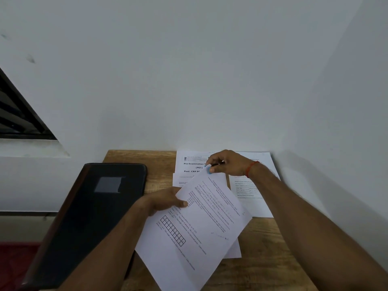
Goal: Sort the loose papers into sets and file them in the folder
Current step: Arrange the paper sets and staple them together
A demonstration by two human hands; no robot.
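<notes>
Where the pale wall meets it, a wooden table runs toward the person. A black folder lies closed on the table's left side, with a grey label patch on its cover, and its near end hangs past the table edge.

Just right of the folder, a printed sheet is held tilted above the tabletop, between both hands. It carries lines of text and a small grid. A second white sheet shows under its lower right edge; I cannot tell whether that one is held too.

Behind it, against the wall, lies a small stack of papers headed "Pre Examination". To the right of that stack is another page with a small table printed on it.

The left hand pinches the printed sheet's left edge, with the thumb on top and the fingers underneath. The right hand has its fingers curled together on the sheet's far corner. A dark pen is tucked in the same grip, and a small blue object sits at the fingertips. A red thread circles the right wrist.
</notes>
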